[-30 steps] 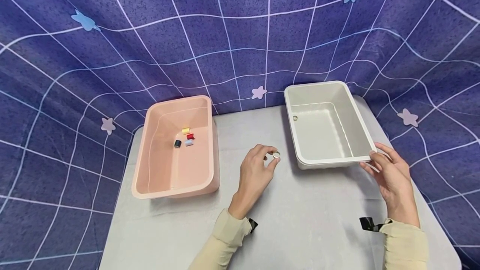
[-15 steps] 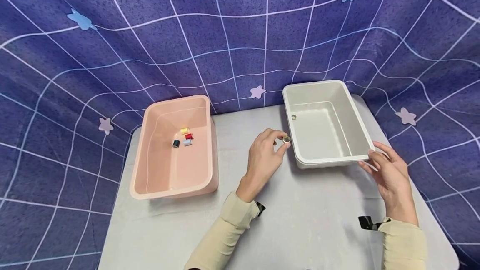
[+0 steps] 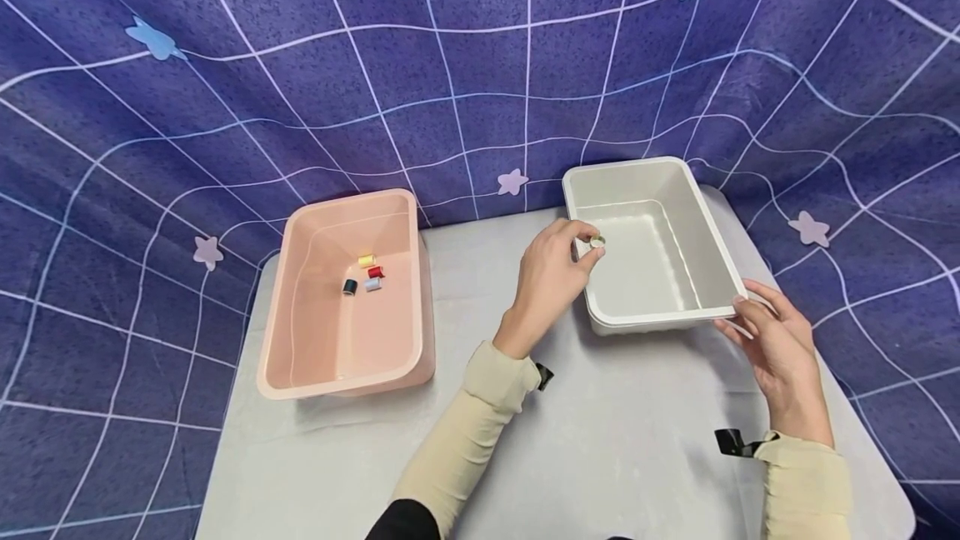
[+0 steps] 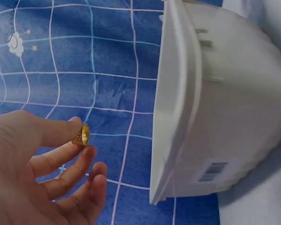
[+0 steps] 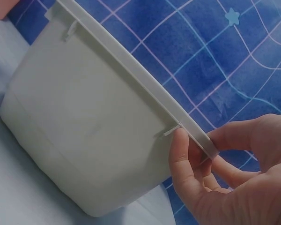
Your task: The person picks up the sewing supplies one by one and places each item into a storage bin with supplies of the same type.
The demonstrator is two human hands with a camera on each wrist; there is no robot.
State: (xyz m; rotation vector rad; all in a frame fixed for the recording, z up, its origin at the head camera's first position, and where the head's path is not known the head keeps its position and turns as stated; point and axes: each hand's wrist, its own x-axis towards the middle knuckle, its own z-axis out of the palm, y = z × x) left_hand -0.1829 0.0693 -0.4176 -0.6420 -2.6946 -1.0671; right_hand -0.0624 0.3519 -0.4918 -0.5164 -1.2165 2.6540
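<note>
My left hand (image 3: 553,275) pinches a small gold thimble (image 4: 82,135) between thumb and index finger. Its surface is dimpled, and its open end shows in the left wrist view. In the head view the hand reaches over the left rim of the white plastic bin (image 3: 660,320), with the thimble (image 3: 597,242) above the inside. My right hand (image 3: 783,352) grips that bin's near right corner, its thumb on the rim and fingers underneath, as the right wrist view also shows. The spot where a small ring-shaped item lay inside the bin is hidden behind the left fingers.
A pink plastic bin (image 3: 337,392) stands on the left of the grey cloth-covered table (image 3: 600,440). Inside it lie several thread spools: yellow (image 3: 367,260), red (image 3: 376,272), light blue (image 3: 372,283) and dark (image 3: 350,287). A blue grid-patterned curtain (image 3: 480,65) hangs behind.
My left hand has carried the thimble up and to the right, from over the table to above the white bin's left side. The right hand has kept its grip on the bin's corner.
</note>
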